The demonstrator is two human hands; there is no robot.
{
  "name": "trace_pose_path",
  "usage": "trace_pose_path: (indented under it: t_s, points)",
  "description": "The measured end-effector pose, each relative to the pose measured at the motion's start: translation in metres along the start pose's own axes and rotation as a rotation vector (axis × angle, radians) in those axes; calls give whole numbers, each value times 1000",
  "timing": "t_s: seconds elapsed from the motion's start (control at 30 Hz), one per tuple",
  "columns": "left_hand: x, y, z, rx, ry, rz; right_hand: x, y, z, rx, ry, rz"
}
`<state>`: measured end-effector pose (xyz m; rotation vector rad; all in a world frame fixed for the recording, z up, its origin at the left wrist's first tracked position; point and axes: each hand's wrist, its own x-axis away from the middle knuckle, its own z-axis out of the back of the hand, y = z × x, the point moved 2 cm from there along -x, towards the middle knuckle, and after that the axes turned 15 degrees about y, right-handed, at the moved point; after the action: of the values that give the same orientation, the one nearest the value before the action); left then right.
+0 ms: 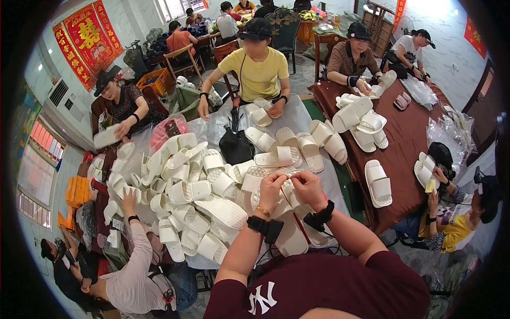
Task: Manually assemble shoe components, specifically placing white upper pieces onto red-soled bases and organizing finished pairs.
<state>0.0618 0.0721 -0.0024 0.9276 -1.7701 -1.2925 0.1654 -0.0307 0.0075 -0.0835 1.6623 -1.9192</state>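
Both my hands meet at the near edge of a pile of white slippers (186, 192). Fingertips of my left hand (272, 192) are pinched together, and my right hand (309, 190) pinches close beside it. Between them shows the white edge of a slipper (290, 235), whose sole reaches down toward my body. My fingers hide part of it, so the exact spot gripped is unclear. Just left of my left wrist lies an upturned slipper with a textured sole (220, 211). More slippers (277, 155) lie beyond my hands.
A black bag (236, 146) stands mid-table, facing a person in yellow (260, 72) who handles slippers. From the left, another person's hand (129, 201) reaches into the pile. A brown-covered table (348, 178) at right holds more slippers (377, 183) and plastic bags (450, 130).
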Motion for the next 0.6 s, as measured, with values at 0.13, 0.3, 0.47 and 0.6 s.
trace_pose_path:
  t_s: [0.13, 0.3, 0.47, 0.6]
  points:
    - [-3, -1, 0, -57, -32, -65, -2, -1, -1, 29, 5, 18]
    - [0, -1, -1, -107, -63, -84, 2, 9, 0, 13, 14, -3]
    - [0, -2, 1, -207, -116, -82, 5, 10, -1, -60, -9, -57]
    - [-1, 1, -1, -221, -143, -85, 3, 17, 0, -48, -44, -41]
